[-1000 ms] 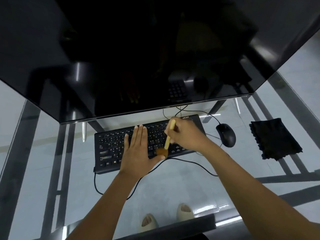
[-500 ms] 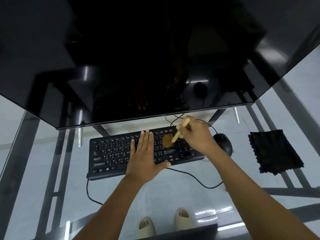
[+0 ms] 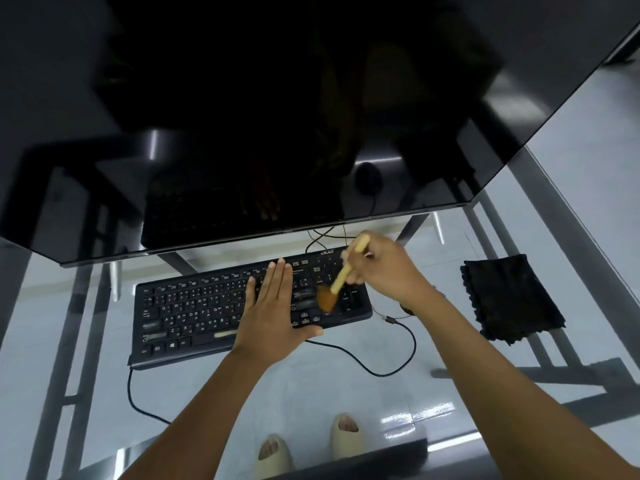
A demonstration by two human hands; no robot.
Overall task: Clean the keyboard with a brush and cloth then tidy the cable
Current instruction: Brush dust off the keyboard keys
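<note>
While the left hand (image 3: 273, 313) lies flat, fingers together, on the "acer"-marked keyboard (image 3: 207, 306), the right hand (image 3: 384, 268) grips a blurred brush (image 3: 334, 289), apparently touching keys.

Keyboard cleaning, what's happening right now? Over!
Left hand flat on keyboard, steadying. Right hand gripping brush, bristles on right-side keys. Cloth untouched, cable loose. Nothing blocking.

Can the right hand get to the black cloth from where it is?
Probably yes. The right hand holds the brush over the keyboard; the black cloth lies to its right with bare glass between, though the brush occupies its fingers.
</note>
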